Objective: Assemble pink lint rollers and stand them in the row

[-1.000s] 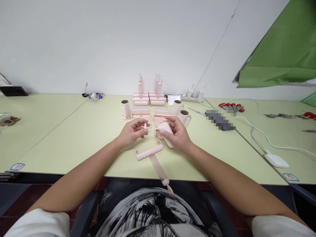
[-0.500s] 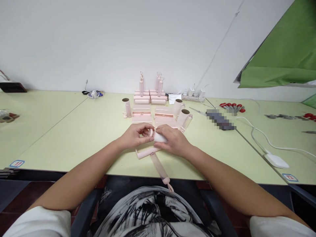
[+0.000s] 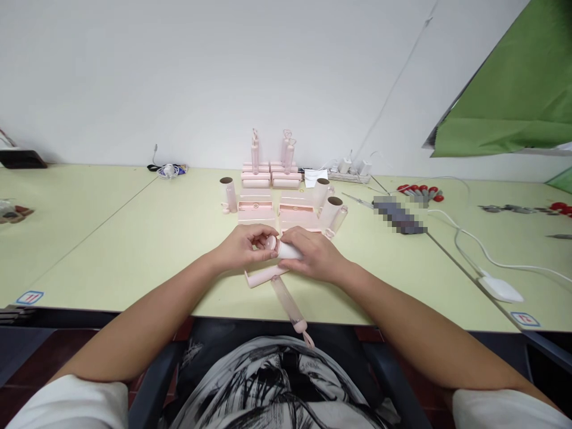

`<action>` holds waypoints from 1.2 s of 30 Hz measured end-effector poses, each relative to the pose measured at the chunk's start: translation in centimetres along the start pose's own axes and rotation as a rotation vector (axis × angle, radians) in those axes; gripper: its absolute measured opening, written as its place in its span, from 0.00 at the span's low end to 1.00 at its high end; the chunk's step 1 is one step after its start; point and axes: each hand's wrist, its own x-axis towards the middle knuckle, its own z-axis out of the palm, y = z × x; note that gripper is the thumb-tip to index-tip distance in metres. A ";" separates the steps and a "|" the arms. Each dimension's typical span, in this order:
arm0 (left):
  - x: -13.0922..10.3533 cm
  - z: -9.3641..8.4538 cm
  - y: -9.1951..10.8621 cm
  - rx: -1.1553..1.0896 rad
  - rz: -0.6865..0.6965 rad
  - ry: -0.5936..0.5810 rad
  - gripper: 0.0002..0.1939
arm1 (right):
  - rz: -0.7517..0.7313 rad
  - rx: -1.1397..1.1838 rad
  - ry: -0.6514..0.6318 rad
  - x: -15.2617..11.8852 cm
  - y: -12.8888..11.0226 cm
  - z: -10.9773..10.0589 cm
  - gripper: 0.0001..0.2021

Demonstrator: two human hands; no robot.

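Note:
My right hand [image 3: 311, 253] is wrapped round a white roll [image 3: 289, 250] lying sideways above the table. A small round pink cap [image 3: 270, 242] is pinched in my left hand [image 3: 247, 245], at the roll's left end. Under my hands a pink handle piece [image 3: 263, 276] lies on the table. From beside it a clear pink tube with a loop [image 3: 290, 302] reaches over the table's front edge. Just beyond my hands sit open pink cases [image 3: 256, 210].
White rolls with brown cores [image 3: 331, 211] stand right of the cases, another [image 3: 227, 192] left. Pink parts [image 3: 286, 179] and a power strip [image 3: 348, 177] are along the wall. A blurred dark object [image 3: 399, 215], red-handled tools [image 3: 420, 192] and a white charger [image 3: 500, 289] lie right.
The cap in my left hand has turned, showing more of its round face at the roll's end. My right hand keeps its hold on the roll.

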 end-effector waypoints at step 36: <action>-0.2 0.4 1.0 0.101 -0.012 -0.015 0.13 | -0.012 -0.090 -0.057 0.1 -0.1 -0.2 0.14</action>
